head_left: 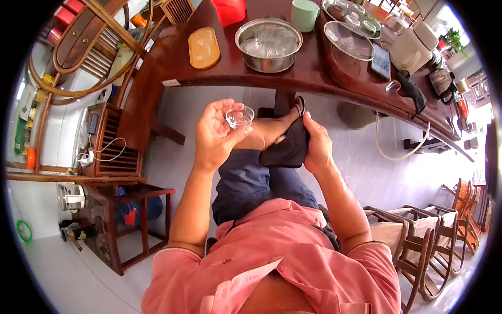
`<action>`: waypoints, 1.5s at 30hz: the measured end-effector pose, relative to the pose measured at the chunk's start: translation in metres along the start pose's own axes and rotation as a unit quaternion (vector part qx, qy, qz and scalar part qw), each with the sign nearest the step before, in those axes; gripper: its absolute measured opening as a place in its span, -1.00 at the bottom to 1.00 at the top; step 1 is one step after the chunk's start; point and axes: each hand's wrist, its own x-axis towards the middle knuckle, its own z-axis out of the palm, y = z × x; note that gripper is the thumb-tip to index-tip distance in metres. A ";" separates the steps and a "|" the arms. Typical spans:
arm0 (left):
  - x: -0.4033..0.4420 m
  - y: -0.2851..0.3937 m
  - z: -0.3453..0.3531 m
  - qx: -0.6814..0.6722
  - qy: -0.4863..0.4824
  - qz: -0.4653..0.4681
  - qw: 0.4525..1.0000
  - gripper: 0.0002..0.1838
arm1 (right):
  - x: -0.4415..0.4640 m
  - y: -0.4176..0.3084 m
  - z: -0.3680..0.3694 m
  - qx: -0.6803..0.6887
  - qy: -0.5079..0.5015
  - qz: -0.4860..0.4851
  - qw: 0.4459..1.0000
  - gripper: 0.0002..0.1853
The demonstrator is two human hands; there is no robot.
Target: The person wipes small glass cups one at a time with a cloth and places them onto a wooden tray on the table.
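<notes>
A small clear glass cup (241, 117) is pinched between the thumb and fingers of my left hand (213, 133), raised above my lap. My right hand (318, 144) grips a black cloth (285, 149), which hangs over my thigh just right of the cup. The cup and the cloth are apart. On the table ahead stands a round steel pot (269, 64) with clear glassy pieces inside, hard to tell apart. To its left lies a small yellowish wooden tray (197, 56) with rounded ends.
The dark wooden table (219, 77) runs across in front of me. It bears a red container (230, 11), a pale green mug (305, 15), a glass lid (349, 42), a phone (380, 62) and a beige kettle (413, 49). Wooden chairs (431, 230) stand at right.
</notes>
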 end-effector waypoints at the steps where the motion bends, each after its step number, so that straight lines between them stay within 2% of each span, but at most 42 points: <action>1: -0.004 0.002 0.001 0.016 -0.002 0.006 1.000 -0.42 | -0.008 0.001 0.003 0.023 -0.029 0.011 0.999 -0.66; 5: -0.014 0.001 0.007 0.016 -0.025 0.016 0.999 -0.37 | -0.022 0.007 0.008 -0.130 -0.095 -0.099 0.982 -0.74; 6: -0.016 -0.001 0.008 0.011 -0.030 0.023 0.999 -0.35 | -0.025 0.004 0.005 -0.116 -0.123 -0.081 0.982 -0.74; 10: -0.024 -0.003 0.009 0.054 -0.029 0.018 0.998 -0.29 | -0.036 0.002 0.010 -0.069 -0.178 -0.132 0.973 -0.69; 13: -0.026 0.001 0.013 0.130 -0.049 0.084 0.987 -0.27 | -0.052 0.003 0.026 -0.156 -0.181 -0.178 0.954 -0.67; 14: -0.028 0.002 0.017 0.104 -0.037 0.072 0.991 -0.29 | -0.057 0.003 0.027 -0.194 -0.197 -0.163 0.947 -0.66; 16: -0.032 0.008 0.023 0.059 -0.018 0.047 0.997 -0.34 | -0.053 0.005 0.031 -0.390 -0.218 -0.299 0.843 -0.73; 17: -0.032 0.012 0.023 0.089 -0.029 0.052 0.994 -0.36 | -0.053 0.000 0.036 -0.471 -0.236 -0.355 0.772 -0.76; 18: -0.031 0.015 0.023 0.118 -0.039 0.058 0.991 -0.38 | -0.050 0.003 0.035 -0.522 -0.228 -0.364 0.737 -0.79; 21: -0.029 0.010 0.019 0.226 -0.057 0.124 0.965 -0.43 | -0.051 0.009 0.047 -0.501 -0.214 -0.375 0.750 -0.80; 22: -0.029 0.007 0.017 0.264 -0.061 0.154 0.950 -0.45 | -0.056 0.011 0.048 -0.433 -0.205 -0.265 0.837 -0.75; 23: -0.029 0.006 0.017 0.263 -0.056 0.164 0.949 -0.44 | -0.059 0.017 0.051 -0.327 -0.214 -0.228 0.892 -0.72; 25: -0.030 0.005 0.017 0.260 -0.044 0.184 0.947 -0.43 | -0.064 0.029 0.059 -0.102 -0.220 -0.143 0.959 -0.66; 26: -0.032 0.008 0.017 0.230 -0.046 0.145 0.961 -0.42 | -0.064 0.030 0.056 -0.100 -0.247 -0.134 0.954 -0.59; 28: -0.037 0.019 0.016 0.168 -0.047 0.068 0.982 -0.41 | -0.066 0.022 0.048 -0.238 -0.256 -0.186 0.918 -0.59; 29: -0.037 0.017 0.012 0.121 -0.069 0.061 0.988 -0.42 | -0.067 0.016 0.043 -0.306 -0.260 -0.210 0.891 -0.59; 31: -0.036 0.014 0.001 0.026 -0.117 0.045 0.992 -0.42 | -0.060 0.003 0.042 -0.441 -0.310 -0.389 0.747 -0.55; 33: -0.041 0.018 -0.003 -0.035 -0.130 -0.022 0.991 -0.47 | -0.051 -0.007 0.036 -0.528 -0.346 -0.492 0.599 -0.51; 35: -0.045 0.021 -0.003 -0.092 -0.124 -0.086 0.984 -0.54 | -0.044 -0.013 0.029 -0.584 -0.383 -0.530 0.481 -0.48; 36: -0.046 0.019 -0.003 -0.120 -0.129 -0.118 0.977 -0.60 | -0.041 -0.013 0.029 -0.603 -0.366 -0.576 0.413 -0.53; 39: -0.050 0.010 -0.006 -0.210 -0.145 -0.195 0.947 -0.62 | -0.038 -0.012 0.024 -0.649 -0.355 -0.593 0.317 -0.60; 40: -0.051 0.006 -0.005 -0.245 -0.152 -0.207 0.935 -0.61 | -0.033 -0.009 0.023 -0.643 -0.349 -0.613 0.297 -0.62; 41: -0.051 0.003 -0.005 -0.280 -0.161 -0.221 0.920 -0.58 | -0.034 -0.008 0.022 -0.640 -0.352 -0.613 0.301 -0.62; 43: -0.051 0.008 -0.007 -0.238 -0.177 -0.240 0.925 -0.57 | -0.035 -0.006 0.020 -0.633 -0.359 -0.612 0.309 -0.62; 45: -0.049 0.012 -0.007 -0.189 -0.166 -0.254 0.934 -0.56 | -0.035 0.002 0.021 -0.623 -0.342 -0.612 0.347 -0.64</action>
